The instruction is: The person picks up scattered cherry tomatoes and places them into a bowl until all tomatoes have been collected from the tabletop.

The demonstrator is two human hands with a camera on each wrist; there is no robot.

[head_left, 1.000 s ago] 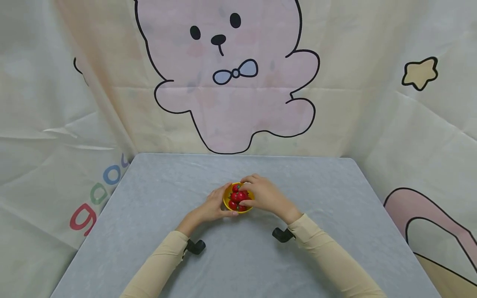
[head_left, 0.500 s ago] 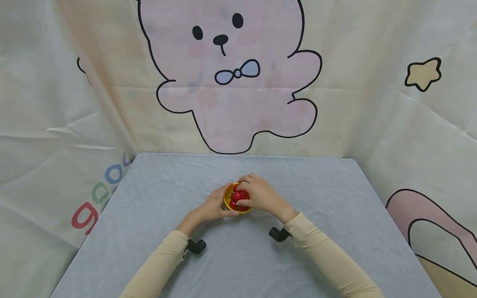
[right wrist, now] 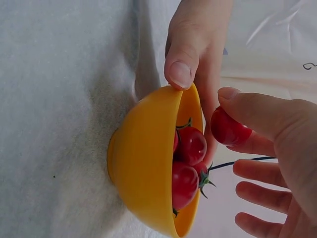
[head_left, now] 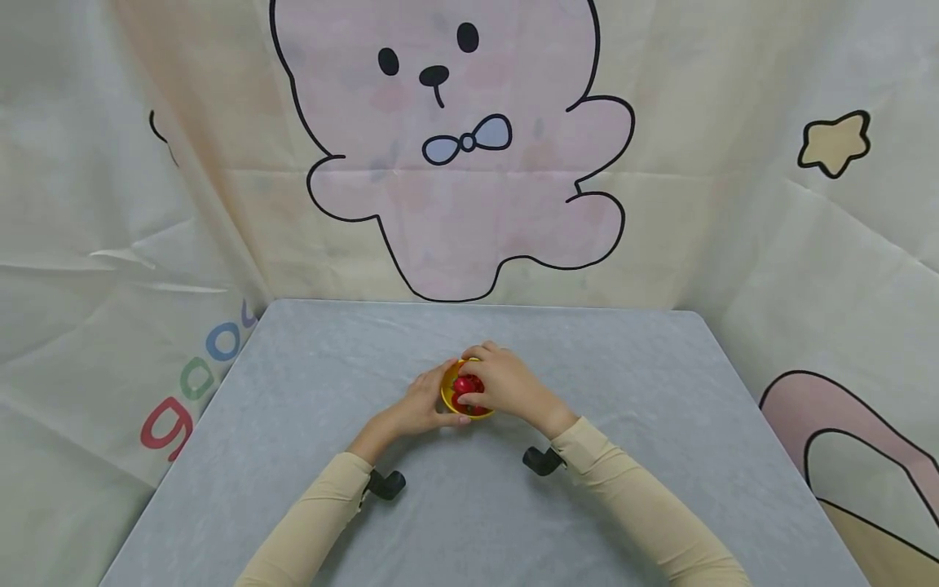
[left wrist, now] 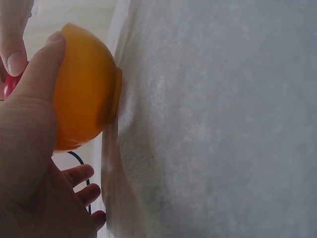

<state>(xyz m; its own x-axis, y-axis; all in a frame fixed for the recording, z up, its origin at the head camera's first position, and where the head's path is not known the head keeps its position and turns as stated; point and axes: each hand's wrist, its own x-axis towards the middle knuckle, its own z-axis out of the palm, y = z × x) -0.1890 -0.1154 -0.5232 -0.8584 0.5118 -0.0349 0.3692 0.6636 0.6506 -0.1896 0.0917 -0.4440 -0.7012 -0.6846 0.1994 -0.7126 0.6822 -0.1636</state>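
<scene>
A yellow bowl (right wrist: 143,153) stands upright on the cloth-covered table, with several red cherry tomatoes (right wrist: 192,146) inside, some with green stems. My left hand (head_left: 418,410) holds the bowl from the left, thumb at the near rim and fingers along the far side. Over the bowl's opening is my right hand (head_left: 511,386), pinching one cherry tomato (right wrist: 229,130) between thumb and index finger, while its other fingers spread loosely. In the left wrist view the bowl's orange-yellow side (left wrist: 84,89) shows beside the left thumb, and most of its contents are hidden.
A pale grey cloth covers the table (head_left: 469,522). Behind it hangs a curtain (head_left: 660,228) with a pink bear drawing. Each wrist wears a black camera mount, the left one (head_left: 386,486) and the right one (head_left: 543,461) both close above the table.
The right hand has shifted a little left over the bowl and now pinches a tomato. The left hand and the bowl have stayed in place.
</scene>
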